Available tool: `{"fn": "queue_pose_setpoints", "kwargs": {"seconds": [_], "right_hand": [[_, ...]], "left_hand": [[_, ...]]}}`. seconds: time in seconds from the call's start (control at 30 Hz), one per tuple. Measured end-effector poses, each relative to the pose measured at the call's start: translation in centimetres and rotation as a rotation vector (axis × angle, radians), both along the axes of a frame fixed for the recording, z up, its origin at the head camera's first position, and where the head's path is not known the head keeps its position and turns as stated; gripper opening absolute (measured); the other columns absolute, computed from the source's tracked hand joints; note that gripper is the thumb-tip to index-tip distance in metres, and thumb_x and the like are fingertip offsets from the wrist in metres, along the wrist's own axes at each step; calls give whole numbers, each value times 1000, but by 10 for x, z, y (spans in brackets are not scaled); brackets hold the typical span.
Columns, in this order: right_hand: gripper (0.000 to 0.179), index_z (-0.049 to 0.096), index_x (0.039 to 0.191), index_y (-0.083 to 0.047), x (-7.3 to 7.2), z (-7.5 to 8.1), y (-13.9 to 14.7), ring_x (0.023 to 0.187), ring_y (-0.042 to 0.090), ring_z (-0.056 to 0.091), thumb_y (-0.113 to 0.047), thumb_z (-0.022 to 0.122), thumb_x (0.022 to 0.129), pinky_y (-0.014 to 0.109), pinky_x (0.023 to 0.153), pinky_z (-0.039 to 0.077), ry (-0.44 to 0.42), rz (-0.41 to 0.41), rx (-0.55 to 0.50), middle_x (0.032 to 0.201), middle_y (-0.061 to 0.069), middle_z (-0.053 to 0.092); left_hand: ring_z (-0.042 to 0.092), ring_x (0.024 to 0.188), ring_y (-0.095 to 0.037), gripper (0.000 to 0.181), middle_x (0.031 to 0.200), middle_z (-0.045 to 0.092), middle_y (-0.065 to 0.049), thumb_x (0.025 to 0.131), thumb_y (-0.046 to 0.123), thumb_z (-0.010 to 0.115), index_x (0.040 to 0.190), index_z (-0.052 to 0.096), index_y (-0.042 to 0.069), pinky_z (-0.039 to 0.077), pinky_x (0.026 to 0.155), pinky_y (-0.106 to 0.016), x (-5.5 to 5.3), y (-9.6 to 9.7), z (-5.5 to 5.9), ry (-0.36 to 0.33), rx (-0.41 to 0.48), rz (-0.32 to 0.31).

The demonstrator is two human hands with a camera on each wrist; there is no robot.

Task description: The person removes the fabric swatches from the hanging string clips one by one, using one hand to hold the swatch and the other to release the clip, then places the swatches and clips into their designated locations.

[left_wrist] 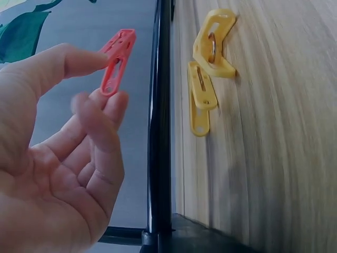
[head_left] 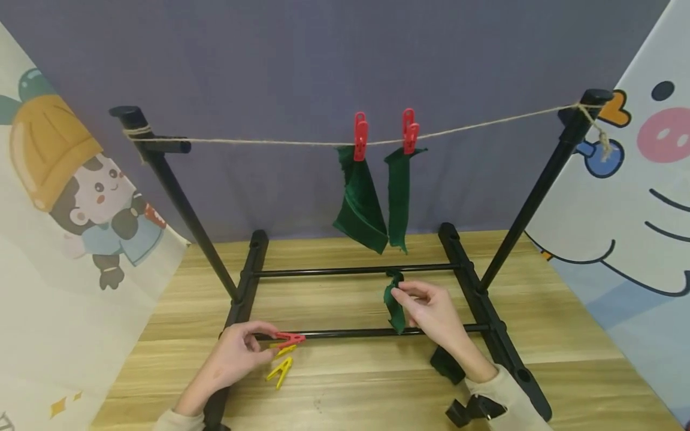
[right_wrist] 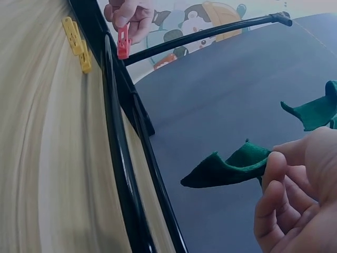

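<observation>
Between thumb and fingers, my left hand (head_left: pixel 237 353) pinches a red clothespin (head_left: pixel 291 339), raised above two yellow clothespins (head_left: pixel 280 372) on the table; the left wrist view shows the red clothespin (left_wrist: pixel 117 60) close up. My right hand (head_left: pixel 433 311) pinches a small dark green cloth (head_left: pixel 395 302) near its edge, and the cloth (right_wrist: pixel 226 167) sags from the fingertips in the right wrist view. Two more green cloths (head_left: pixel 360 206) hang from a string (head_left: pixel 242 142), each held by a red clothespin (head_left: pixel 360 136).
A black rack frame (head_left: pixel 356 271) stands on the wooden table (head_left: pixel 323 389), its two posts (head_left: pixel 539 197) carrying the string. Under my right forearm lies another dark green cloth (head_left: pixel 447 364). Printed cartoon panels (head_left: pixel 86 191) flank both sides.
</observation>
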State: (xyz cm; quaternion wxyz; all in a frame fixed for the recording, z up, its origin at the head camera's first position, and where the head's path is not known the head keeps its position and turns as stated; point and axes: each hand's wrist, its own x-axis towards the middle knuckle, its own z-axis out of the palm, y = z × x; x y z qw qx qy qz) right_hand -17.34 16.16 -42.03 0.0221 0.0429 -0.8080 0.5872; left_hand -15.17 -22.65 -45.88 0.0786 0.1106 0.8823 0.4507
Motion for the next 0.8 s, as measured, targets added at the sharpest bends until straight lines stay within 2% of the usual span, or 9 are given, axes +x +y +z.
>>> {"fn": "queue_pose_setpoints", "kwargs": {"seconds": [0.2,0.5,0.63,0.8], "right_hand": [[34,64,118,1,12,14,4,49,30,56,-22,66,92,39,51,52,-15,2,34,95,12,70],[43,66,118,-6,5,-14,25,52,25,60,-38,68,89,34,49,52,-24,-17,10,99,9,71],[45,67,116,-7,4,-20,30,50,25,60,-40,69,87,34,48,51,5,-29,25,97,8,71],[43,67,115,-6,4,-23,35,49,26,59,-40,69,88,34,46,51,10,-31,40,95,8,72]], "left_hand": [[57,57,-13,31,81,66,1,77,13,79,106,68,20,43,42,-26,0,-3,-3,-4,-29,-24],[60,64,-12,30,86,67,0,77,15,79,105,70,18,47,47,-26,4,-5,-7,-11,-68,-64],[59,64,-12,28,90,66,-1,78,17,79,104,69,16,49,48,-28,6,-7,-10,-28,-73,-72],[58,60,-10,27,86,66,1,80,22,78,104,69,15,47,46,-26,10,-7,-13,-20,-71,-93]]}}
